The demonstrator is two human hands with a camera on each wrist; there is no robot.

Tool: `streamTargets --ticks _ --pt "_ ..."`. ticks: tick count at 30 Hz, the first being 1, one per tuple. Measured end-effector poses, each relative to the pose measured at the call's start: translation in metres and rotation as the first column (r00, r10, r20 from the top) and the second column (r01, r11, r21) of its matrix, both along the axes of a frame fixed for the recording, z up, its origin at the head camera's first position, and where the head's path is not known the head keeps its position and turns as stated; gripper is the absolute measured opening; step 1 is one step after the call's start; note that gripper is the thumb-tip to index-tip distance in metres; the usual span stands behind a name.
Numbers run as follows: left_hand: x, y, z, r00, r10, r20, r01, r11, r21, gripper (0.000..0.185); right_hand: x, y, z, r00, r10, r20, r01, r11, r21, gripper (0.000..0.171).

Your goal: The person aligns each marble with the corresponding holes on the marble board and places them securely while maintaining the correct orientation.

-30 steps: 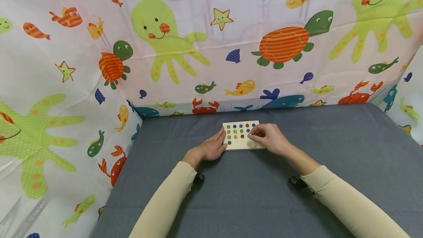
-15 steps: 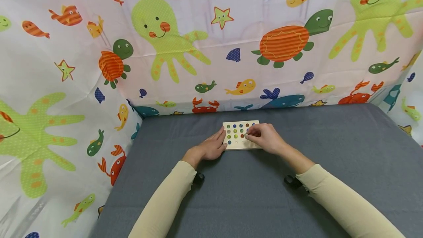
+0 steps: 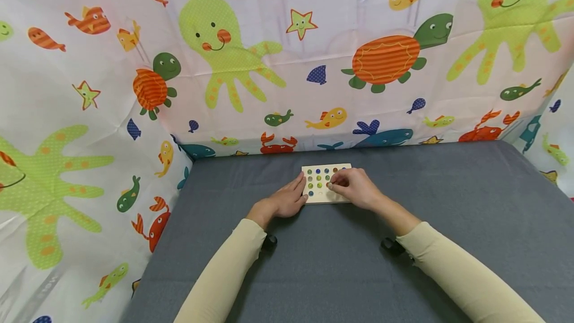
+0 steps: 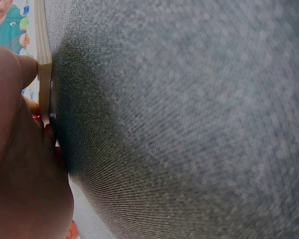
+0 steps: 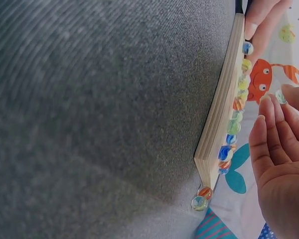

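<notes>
Right hand (image 3: 356, 189) hovers over the right part of the board (image 3: 319, 197), fingers curled, pinching a small marble (image 5: 280, 96) at the fingertips; right wrist view shows that marble clear with a greenish tint, held between fingertip and thumb just above the board's marble rows. Left hand (image 3: 287, 199) lies flat on the bench (image 3: 448, 203), fingers straight and relaxed, tips touching the board's left edge; left wrist view shows a finger pressed against the board's side (image 4: 44, 64), grasping nothing. Board is a pale wooden square with rows of pits, lying flat on the grey bench near its far edge, between the two hands. Marbles (image 3: 319, 178) sit in the pits: blue, green, orange and yellowish ones. Some pits in the near row look unfilled from the head view. Two loose marbles (image 5: 203, 197) show past the board's corner in the right wrist view, one orange-streaked, one clear green; cannot tell if they touch the board. Both arms wear cream sleeves (image 3: 224, 273). Sea-animal printed cloth (image 3: 233, 54) hangs behind and to the left of the bench.
</notes>
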State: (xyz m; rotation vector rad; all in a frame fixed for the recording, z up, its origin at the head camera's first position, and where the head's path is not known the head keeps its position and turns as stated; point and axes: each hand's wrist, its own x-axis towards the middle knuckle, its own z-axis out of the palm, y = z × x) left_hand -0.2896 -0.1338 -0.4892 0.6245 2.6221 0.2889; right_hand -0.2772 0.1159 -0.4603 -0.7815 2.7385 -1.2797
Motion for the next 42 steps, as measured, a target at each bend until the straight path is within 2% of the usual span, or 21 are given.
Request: streamTargets --ticks 4,8,13,23,33,42 --pt "-0.005 -0.002 -0.009 1.000 0.001 -0.004 -0.001 1.000 0.005 0.067 0.000 -0.003 -0.001 1.000 0.005 -0.008 -0.005 1.000 0.012 0.011" --pt "-0.008 -0.002 -0.012 1.000 0.002 0.000 -0.002 1.000 0.024 0.068 -0.001 -0.006 -0.002 1.000 0.005 -0.002 -0.005 1.000 0.018 0.011" --pt "-0.009 -0.002 -0.012 1.000 0.000 0.008 -0.001 1.000 0.020 0.068 -0.003 -0.010 -0.005 1.000 0.000 0.004 -0.001 1.000 0.028 0.010" --pt "-0.002 -0.001 -0.005 1.000 0.005 0.000 -0.005 1.000 0.016 0.067 -0.004 -0.017 -0.007 0.999 0.022 0.028 -0.023 0.999 0.024 0.011" --pt "-0.007 -0.002 -0.012 1.000 0.004 -0.007 -0.004 1.000 0.022 0.068 -0.005 -0.021 -0.013 0.999 0.022 0.030 -0.023 0.998 0.051 0.009" --pt "-0.008 -0.003 -0.012 1.000 0.011 0.007 -0.011 1.000 0.028 0.067 -0.006 -0.025 -0.014 1.000 0.016 -0.004 -0.016 0.996 0.087 0.006"
